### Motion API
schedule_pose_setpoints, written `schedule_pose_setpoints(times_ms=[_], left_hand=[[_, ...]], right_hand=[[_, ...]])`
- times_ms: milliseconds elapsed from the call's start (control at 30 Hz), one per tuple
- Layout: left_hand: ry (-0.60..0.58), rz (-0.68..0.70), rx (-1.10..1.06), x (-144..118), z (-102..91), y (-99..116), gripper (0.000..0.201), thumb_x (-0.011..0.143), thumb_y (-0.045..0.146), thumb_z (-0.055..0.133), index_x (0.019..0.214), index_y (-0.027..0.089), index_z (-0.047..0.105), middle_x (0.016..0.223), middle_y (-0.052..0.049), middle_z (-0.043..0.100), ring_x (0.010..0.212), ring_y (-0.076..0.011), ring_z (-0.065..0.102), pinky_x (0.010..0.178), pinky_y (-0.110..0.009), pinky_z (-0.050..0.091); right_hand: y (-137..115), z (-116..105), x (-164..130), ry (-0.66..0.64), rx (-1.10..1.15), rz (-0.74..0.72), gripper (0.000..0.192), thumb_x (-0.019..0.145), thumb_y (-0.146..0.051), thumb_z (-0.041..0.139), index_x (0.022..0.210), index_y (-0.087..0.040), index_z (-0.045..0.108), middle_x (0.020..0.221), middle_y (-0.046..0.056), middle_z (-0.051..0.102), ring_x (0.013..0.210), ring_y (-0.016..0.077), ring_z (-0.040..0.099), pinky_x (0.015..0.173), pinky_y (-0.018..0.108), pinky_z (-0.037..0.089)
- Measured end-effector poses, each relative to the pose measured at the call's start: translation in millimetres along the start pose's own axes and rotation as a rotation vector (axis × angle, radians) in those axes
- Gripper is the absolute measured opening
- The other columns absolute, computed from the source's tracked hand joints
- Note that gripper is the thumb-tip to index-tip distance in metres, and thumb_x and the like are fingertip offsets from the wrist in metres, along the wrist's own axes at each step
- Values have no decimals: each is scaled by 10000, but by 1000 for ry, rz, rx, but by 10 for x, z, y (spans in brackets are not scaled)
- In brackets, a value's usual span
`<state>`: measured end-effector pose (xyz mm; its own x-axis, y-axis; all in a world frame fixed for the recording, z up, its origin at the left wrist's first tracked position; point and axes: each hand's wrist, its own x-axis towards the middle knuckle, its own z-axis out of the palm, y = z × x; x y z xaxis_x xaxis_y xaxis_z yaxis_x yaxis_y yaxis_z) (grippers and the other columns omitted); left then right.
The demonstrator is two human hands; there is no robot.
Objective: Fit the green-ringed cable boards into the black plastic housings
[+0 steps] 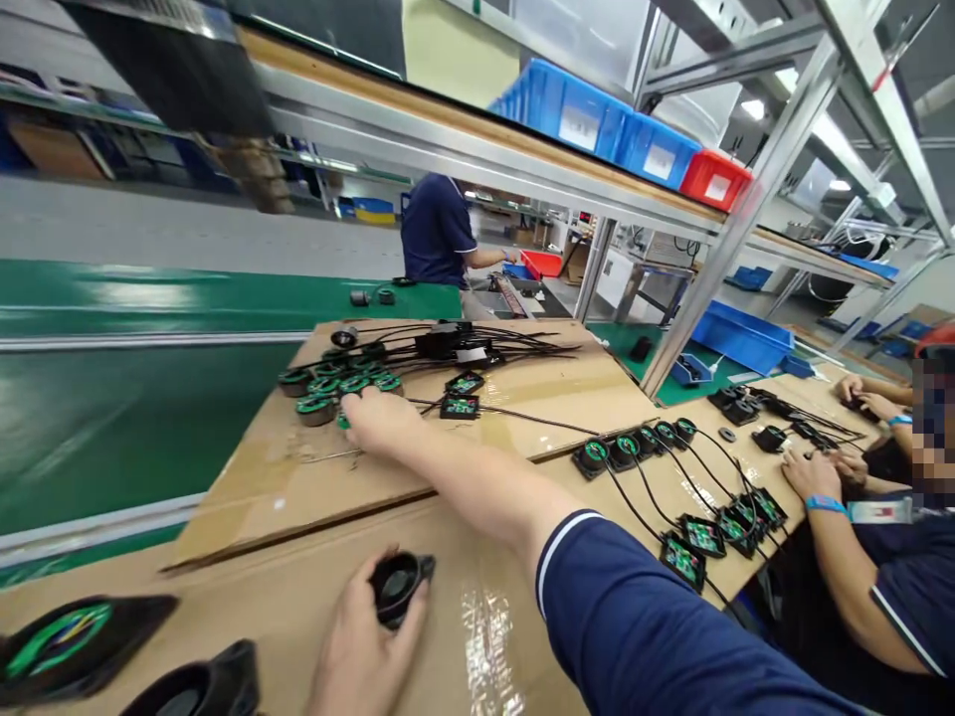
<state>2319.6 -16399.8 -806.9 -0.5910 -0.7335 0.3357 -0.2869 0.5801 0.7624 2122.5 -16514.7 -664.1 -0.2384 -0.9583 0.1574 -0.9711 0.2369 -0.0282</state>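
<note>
My left hand (356, 641) is closed around a black round housing (397, 587) with a square flange, held low over the cardboard with its hollow side up. My right hand (379, 423) reaches forward to a cluster of round dark parts with green circuit boards (317, 406). Its fingers are closed on a round circuit-board part (343, 421) at the cluster's near edge, mostly covered by the fingertips. Black cables (448, 343) lie bundled behind the cluster. Small black boxes with green boards (460, 406) sit right of my right hand.
At lower left lie a black housing with a green ring (60, 641) and another black housing (198, 686). A row of cabled round units (627, 449) stands to the right. A co-worker's hands (813, 472) work beyond. A shelf with blue bins (574, 114) hangs overhead.
</note>
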Motion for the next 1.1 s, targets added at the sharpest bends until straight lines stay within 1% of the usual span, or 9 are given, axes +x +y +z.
schedule_pose_setpoints(times_ms=[100, 200, 267, 433, 567, 667, 800, 967, 1100], left_hand=[[37, -25, 26, 1, -17, 63, 675, 780, 639, 594, 1263, 175, 514, 1192, -153, 654, 1122, -355, 640, 988, -554, 525], [93, -30, 32, -61, -33, 178, 615, 786, 594, 638, 1213, 161, 544, 1137, -150, 667, 1080, -337, 650, 973, -538, 531], [82, -4, 12, -96, -43, 251, 527, 816, 494, 666, 1209, 165, 545, 1138, -137, 669, 1085, -304, 645, 983, -506, 529], [94, -2, 11, -86, -55, 337, 505, 836, 311, 705, 1280, 188, 497, 1241, -117, 618, 1196, -263, 585, 1054, -463, 489], [113, -14, 31, -148, -67, 406, 499, 835, 279, 711, 1272, 179, 494, 1231, -122, 608, 1203, -278, 573, 1059, -485, 480], [131, -8, 48, -229, -83, 437, 474, 829, 264, 714, 1248, 183, 507, 1195, -115, 618, 1175, -277, 581, 1037, -489, 495], [166, 7, 82, -321, -92, 430, 484, 833, 272, 709, 1262, 183, 502, 1195, -121, 617, 1167, -277, 583, 1023, -494, 508], [174, 44, 106, -351, -81, 369, 450, 856, 292, 678, 1255, 185, 500, 1170, -114, 625, 1141, -276, 604, 1003, -499, 523], [169, 46, 93, -346, -78, 321, 435, 879, 321, 653, 1259, 181, 494, 1175, -123, 621, 1139, -280, 614, 990, -503, 530]], right_hand=[[97, -172, -229, -6, 69, -33, 349, 866, -416, 690, 1118, -180, 637, 1140, 16, 696, 970, 159, 659, 807, 210, 516], [127, -363, -598, 22, 167, -117, 293, 830, -356, 738, 1021, -144, 674, 1054, 36, 709, 1001, 178, 637, 880, 245, 494], [176, -423, -869, 53, 244, -183, 293, 828, -305, 727, 1050, -119, 684, 1048, 73, 706, 1014, 198, 629, 920, 281, 478], [439, -297, -1360, 255, 639, -212, 367, 775, -333, 756, 1108, -183, 717, 995, 58, 713, 905, 194, 639, 837, 295, 487], [507, -164, -1522, 221, 674, -235, 358, 765, -323, 749, 1095, -184, 727, 1047, 76, 715, 969, 213, 640, 874, 311, 483], [473, -131, -1430, 132, 515, -207, 370, 772, -317, 734, 1115, -179, 722, 1074, 89, 705, 1009, 228, 631, 913, 311, 470], [290, -95, -1082, 56, 343, -77, 415, 823, -361, 682, 1202, -191, 681, 1148, 110, 668, 1070, 248, 610, 948, 314, 452], [-58, 63, -587, 28, 345, 23, 286, 815, -316, 689, 1045, -147, 715, 1083, 136, 694, 995, 241, 642, 876, 293, 472], [-91, 171, -303, 3, 383, 109, 342, 811, -453, 719, 1035, -195, 723, 1047, 87, 727, 956, 209, 661, 831, 256, 480]])
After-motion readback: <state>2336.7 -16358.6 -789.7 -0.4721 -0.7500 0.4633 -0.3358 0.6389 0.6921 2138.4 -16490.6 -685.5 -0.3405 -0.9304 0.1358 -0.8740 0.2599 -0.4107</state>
